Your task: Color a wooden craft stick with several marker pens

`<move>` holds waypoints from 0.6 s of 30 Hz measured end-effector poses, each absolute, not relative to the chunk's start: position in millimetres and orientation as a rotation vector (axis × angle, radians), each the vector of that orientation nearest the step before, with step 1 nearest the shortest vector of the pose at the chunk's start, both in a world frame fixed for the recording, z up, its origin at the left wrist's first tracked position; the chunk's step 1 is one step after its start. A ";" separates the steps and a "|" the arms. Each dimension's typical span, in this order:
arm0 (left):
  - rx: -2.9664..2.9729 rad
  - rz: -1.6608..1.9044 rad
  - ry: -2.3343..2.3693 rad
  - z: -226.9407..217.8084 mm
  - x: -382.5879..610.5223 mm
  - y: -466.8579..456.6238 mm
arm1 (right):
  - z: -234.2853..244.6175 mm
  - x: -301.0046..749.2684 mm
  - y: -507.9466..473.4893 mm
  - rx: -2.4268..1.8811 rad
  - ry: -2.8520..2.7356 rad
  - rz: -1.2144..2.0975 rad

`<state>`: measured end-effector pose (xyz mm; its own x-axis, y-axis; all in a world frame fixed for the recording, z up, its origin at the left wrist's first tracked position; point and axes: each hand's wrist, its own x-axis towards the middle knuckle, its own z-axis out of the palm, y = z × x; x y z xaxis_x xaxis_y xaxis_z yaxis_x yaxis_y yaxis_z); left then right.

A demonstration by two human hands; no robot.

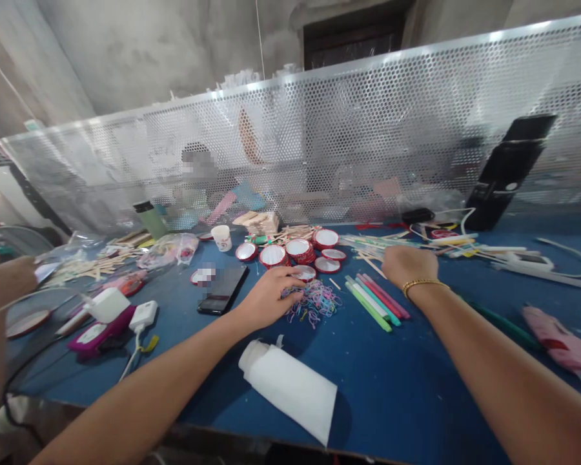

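Note:
My left hand [271, 298] reaches over a loose pile of small coloured rubber bands [317, 300], fingers apart and fingertips at the pile's left edge. Just behind it are several round, red-rimmed pieces with pale tops [297, 247], some stacked. My right hand [410, 266], with a gold bracelet at the wrist, is closed beside thin sticks [375, 242]; its fingertips and anything in them are hidden. Between my hands lie green, teal and pink pens or tubes [375, 302]. In front of my left hand is a white, soft-looking roll or pouch [293, 389].
A black phone [223, 289], a paper cup [221, 237] and chargers [107, 305] stand left. A perforated metal screen [271, 148] runs along the back. A black bottle-like object [508, 171] leans at right. Another person's arm [0, 290] enters at far left.

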<state>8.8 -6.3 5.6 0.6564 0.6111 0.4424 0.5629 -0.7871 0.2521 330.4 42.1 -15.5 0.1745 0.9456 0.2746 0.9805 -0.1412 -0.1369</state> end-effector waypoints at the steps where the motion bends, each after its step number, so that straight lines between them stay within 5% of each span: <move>1: 2.774 0.794 0.985 5.6 8.8 -6.5 | -10.7 332.8 39.5 -2.214 -1.779 -0.182; 6: 2.734 0.824 0.991 4.4 8.9 -6.8 | 10.8 335.4 25.3 -2.177 -1.618 -0.137; 18: 1.945 1.054 0.995 6.2 16.9 -10.5 | 8.2 215.5 -29.5 -1.241 -2.126 0.372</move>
<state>16.9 -10.5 6.2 0.3735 0.8621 0.3424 0.2918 -0.4596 0.8388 215.5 -29.5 8.2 -0.3487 0.8548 0.3844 0.6732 0.5138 -0.5319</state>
